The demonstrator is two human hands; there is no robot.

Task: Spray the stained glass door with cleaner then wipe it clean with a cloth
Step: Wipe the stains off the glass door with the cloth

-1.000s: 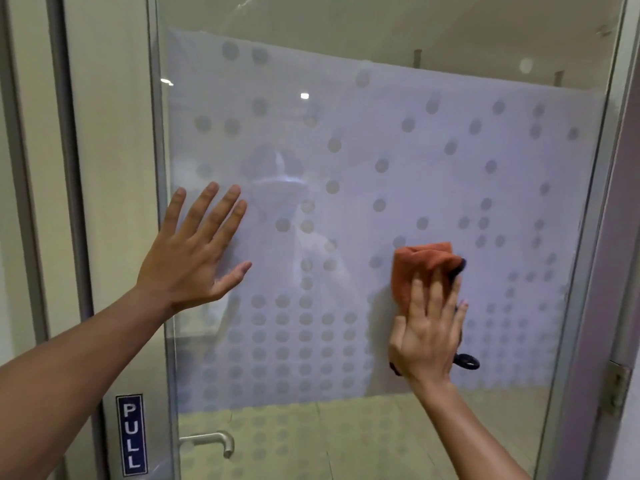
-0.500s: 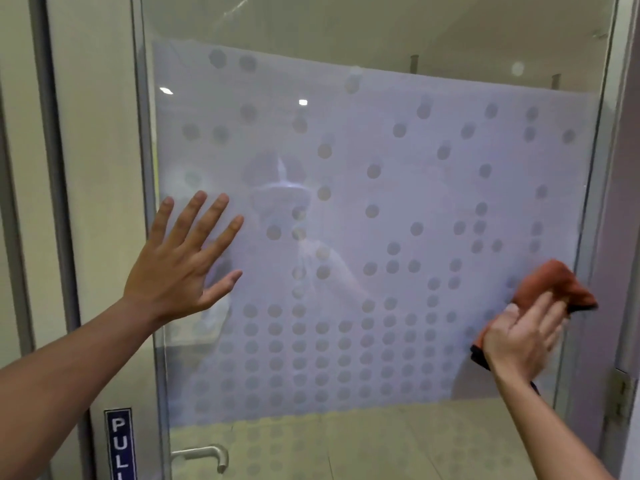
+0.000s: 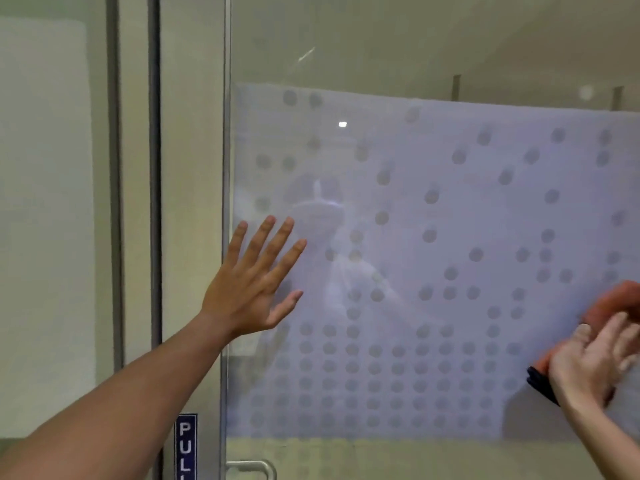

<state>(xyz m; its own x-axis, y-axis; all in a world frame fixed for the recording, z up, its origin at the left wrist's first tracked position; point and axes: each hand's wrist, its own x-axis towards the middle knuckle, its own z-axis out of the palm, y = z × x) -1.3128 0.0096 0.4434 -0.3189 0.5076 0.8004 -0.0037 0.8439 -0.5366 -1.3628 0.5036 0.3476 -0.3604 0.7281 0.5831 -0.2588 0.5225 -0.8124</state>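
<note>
Head view reads "PULL" on a blue sign beside the glass door's left edge, its bottom cut off by the frame. Just right of it, a metal handle shows only its top. Left hand lies flat on the frosted dotted film, fingers straight and spread. Right hand, blurred, presses an orange cloth against the glass at the right edge, fingers straight; the cloth is partly cut off.

I see my right hand motion-blurred, covering most of the orange cloth, which the right edge crops; the blue PULL sign runs off the bottom
</note>
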